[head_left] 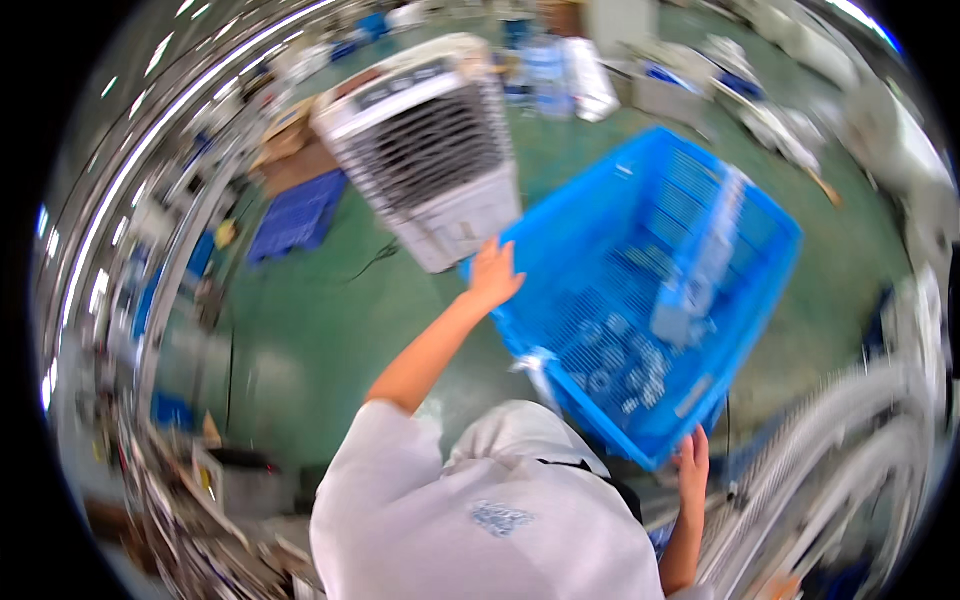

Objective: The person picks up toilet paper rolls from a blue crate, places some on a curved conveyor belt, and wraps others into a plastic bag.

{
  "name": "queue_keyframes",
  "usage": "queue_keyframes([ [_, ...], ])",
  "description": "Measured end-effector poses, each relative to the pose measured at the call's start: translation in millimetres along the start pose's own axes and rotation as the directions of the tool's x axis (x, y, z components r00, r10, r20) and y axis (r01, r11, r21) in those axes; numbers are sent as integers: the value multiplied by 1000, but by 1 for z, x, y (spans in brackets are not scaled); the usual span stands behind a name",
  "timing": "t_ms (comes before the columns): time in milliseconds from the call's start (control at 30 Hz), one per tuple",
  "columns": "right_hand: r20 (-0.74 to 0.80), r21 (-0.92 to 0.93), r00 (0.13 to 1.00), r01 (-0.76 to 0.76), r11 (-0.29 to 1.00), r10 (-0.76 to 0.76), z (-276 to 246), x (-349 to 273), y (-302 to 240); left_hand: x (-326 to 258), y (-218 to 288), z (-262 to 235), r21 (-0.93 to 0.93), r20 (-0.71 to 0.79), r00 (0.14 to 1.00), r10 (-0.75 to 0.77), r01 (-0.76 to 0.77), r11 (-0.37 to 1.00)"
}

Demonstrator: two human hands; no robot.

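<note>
A large blue plastic crate with slatted walls is in front of me, turned at an angle. My left hand is closed over its left rim. Low at the near right corner, my right hand has its fingers against the crate's outer side, partly blurred. On the crate's bottom are several small pale, clear-looking pieces, too blurred to name. A long blue and whitish strip-like thing leans inside along the right part. White material hangs over the near left rim.
A white air cooler stands just beyond my left hand. Behind it are a blue pallet and cardboard boxes. Large clear bottles stand farther back. Curved pale machine rails lie to the right. A cable runs on the green floor.
</note>
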State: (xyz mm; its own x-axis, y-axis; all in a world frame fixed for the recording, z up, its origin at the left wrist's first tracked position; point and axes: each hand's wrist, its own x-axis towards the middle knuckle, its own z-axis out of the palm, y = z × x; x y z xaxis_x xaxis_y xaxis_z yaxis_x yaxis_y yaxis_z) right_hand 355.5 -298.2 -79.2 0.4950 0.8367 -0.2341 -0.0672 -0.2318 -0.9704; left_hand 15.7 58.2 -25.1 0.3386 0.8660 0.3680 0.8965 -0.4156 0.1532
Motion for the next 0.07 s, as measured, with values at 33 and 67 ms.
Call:
queue_keyframes([
  [33,5,16,999,-51,999,51,10,7,-8,13,-24,11,103,20,995,-101,98,990],
  [67,71,-4,997,-21,1000,21,35,30,-22,11,-57,-5,118,-19,986,-163,164,979],
])
